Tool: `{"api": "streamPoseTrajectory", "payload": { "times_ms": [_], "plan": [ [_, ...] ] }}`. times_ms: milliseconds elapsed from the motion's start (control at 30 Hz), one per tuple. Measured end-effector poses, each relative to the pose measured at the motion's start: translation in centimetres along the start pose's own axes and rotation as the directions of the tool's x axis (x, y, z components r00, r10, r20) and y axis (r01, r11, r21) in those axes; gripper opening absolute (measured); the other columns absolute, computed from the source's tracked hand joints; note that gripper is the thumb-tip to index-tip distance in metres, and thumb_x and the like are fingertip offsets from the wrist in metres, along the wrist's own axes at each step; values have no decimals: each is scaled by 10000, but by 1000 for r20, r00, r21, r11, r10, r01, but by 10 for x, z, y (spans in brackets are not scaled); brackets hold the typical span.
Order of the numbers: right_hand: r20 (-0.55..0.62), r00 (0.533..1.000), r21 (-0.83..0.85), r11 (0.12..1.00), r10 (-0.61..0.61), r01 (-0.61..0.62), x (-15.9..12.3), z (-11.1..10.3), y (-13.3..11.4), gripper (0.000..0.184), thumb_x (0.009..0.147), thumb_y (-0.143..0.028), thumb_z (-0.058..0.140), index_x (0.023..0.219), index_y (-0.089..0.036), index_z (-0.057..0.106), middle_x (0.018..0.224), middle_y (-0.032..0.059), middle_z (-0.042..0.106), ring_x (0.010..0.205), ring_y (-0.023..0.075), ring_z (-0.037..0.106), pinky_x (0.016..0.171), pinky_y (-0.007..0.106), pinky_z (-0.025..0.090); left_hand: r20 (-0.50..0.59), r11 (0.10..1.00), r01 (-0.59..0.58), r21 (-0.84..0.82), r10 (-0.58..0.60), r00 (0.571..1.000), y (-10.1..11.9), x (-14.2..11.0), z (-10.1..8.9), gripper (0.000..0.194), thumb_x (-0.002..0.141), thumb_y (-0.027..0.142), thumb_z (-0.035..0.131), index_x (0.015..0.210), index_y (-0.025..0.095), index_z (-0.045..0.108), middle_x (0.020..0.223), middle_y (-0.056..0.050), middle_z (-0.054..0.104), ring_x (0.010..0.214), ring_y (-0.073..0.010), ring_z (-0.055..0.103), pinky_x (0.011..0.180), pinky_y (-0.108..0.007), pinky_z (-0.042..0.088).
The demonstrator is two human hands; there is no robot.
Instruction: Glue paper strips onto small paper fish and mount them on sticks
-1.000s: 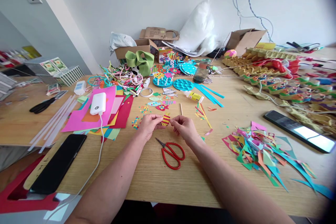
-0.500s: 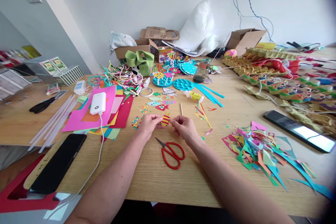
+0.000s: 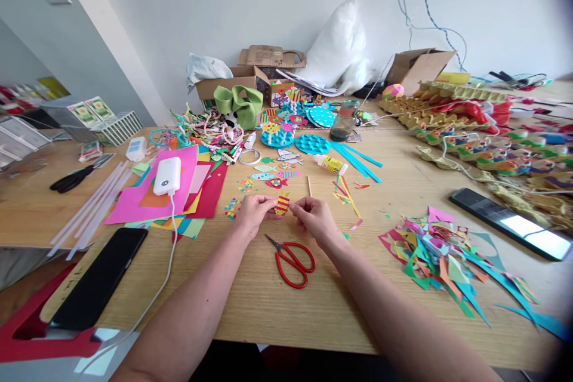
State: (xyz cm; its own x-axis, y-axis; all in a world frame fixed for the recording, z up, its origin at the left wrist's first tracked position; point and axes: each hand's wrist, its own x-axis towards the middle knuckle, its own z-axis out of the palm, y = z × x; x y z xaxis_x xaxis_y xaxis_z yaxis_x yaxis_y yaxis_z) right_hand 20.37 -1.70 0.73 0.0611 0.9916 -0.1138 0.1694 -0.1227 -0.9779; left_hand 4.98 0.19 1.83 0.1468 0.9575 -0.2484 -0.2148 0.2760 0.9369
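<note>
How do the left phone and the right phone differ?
The left phone has an evenly black face, while the right phone shows a bright white patch, screen light or glare.
The left phone overlaps a tan board; the right phone lies beyond the paper scraps.
The left phone's far end slants rightward, the right phone's leftward.
Both are dark, slim and lying flat.

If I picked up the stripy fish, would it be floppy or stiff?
The stripy fish looks cut from thin paper or card, so it would probably bend easily. It's likely very light, since it's small beside the left hand. Pushed on the table, it would probably slide, not roll, because it looks flat.
</note>
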Motion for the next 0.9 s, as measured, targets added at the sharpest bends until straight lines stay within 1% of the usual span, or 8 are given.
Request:
{"api": "streamPoseTrajectory", "payload": {
  "times_ms": [367,533,733,900],
  "plan": [
    [-2,1000,-1,1000,-1,1,-1,0,-2,273,679,-433,626,637,-181,527,433,-55,487,351,72,407,327,191,326,0,1000,5,-4,-5,1000,1,0,0,106,638,201,695,685,106,686,667,-73,705,600,-173,654,539,-269,531],
    [4,1000,20,999,27,-27,-2,0,-4,277,664,-433,643,653,-176,540,438,-59,483,353,72,409,325,189,337,-16,999,20,27,-20,1000,1,-1,0,139,642,231,713,698,110,676,667,-76,703,605,-186,665,513,-267,524],
    [5,998,84,995,61,-62,-4,0,-9,258,680,-420,622,677,-168,567,530,-25,540,413,79,469,331,174,359,-2,997,15,74,-15,1000,3,-1,0,169,648,256,710,730,110,689,707,-82,713,632,-188,667,501,-259,525],
    [38,998,91,994,55,-58,-4,0,-8,266,678,-426,628,657,-169,561,478,-45,506,371,65,418,325,177,340,-7,998,-2,70,2,1000,3,-2,1,153,640,231,707,728,107,691,680,-67,699,608,-168,646,498,-264,534]
  ]
}}
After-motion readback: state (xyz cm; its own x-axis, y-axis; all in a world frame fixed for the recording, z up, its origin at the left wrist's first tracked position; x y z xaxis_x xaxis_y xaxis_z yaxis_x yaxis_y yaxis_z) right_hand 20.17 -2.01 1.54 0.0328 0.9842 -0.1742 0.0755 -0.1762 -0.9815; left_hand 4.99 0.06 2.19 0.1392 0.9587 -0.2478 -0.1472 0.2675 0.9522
